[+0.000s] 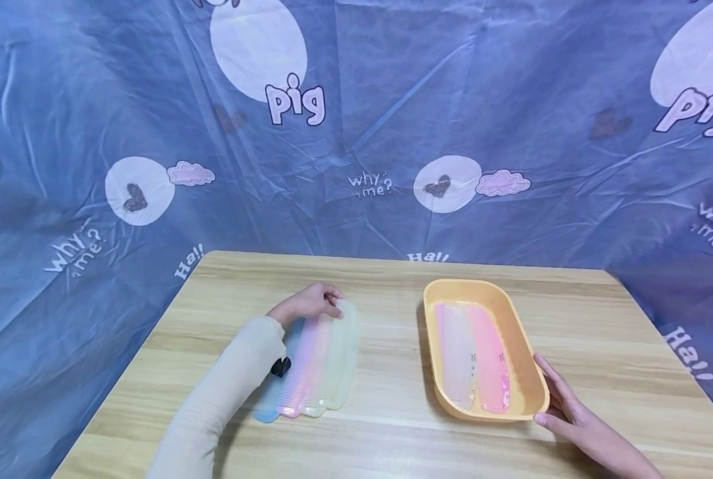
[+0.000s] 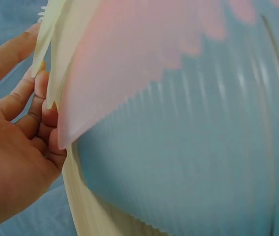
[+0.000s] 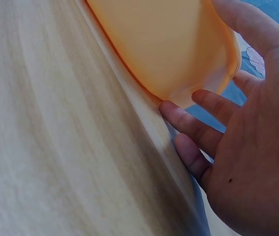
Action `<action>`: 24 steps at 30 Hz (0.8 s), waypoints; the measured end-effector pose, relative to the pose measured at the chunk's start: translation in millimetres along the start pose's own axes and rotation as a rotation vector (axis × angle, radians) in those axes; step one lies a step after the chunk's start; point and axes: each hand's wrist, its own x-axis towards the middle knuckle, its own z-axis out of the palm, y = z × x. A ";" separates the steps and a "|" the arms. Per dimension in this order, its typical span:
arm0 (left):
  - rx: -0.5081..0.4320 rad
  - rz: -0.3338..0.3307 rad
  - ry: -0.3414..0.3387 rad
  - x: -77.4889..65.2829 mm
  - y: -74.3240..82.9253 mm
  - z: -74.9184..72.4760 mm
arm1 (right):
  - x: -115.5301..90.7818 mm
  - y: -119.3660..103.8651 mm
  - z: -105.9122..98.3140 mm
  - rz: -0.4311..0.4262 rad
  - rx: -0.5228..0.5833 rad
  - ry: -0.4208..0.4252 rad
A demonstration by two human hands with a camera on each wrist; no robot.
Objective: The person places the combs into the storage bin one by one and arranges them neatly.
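Several translucent combs lie overlapped on the left of the table: a blue comb, a pink comb and pale yellow-green combs. My left hand is at their far end, pinching the end of a pale yellow-green comb between thumb and fingers. Its inner fingers lie close to the pink comb's tip in the left wrist view. My right hand rests on the outside of the near right corner of an orange tray, thumb and fingers spread around it. In the right wrist view the fingertips touch its outer wall.
Inside the tray, a clear purplish comb and a pink comb lie side by side. A small black object shows by the left sleeve. A blue printed cloth hangs behind the wooden table.
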 end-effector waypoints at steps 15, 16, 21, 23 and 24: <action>-0.087 0.013 -0.021 0.0 10.4 -0.6 | -0.9 -0.3 -0.1 -0.035 -0.026 0.021; -0.084 0.014 -0.024 -0.4 10.9 -0.2 | -0.9 0.0 0.2 -0.039 -0.029 0.024; -0.125 0.020 -0.033 -2.4 12.5 2.1 | -1.0 0.2 0.7 -0.055 -0.043 0.034; -0.157 0.018 -0.037 -2.5 12.2 3.5 | -1.1 0.4 0.7 -0.055 -0.031 0.030; -0.170 0.017 -0.039 -2.7 11.9 4.1 | -1.1 0.8 0.8 -0.053 -0.017 0.023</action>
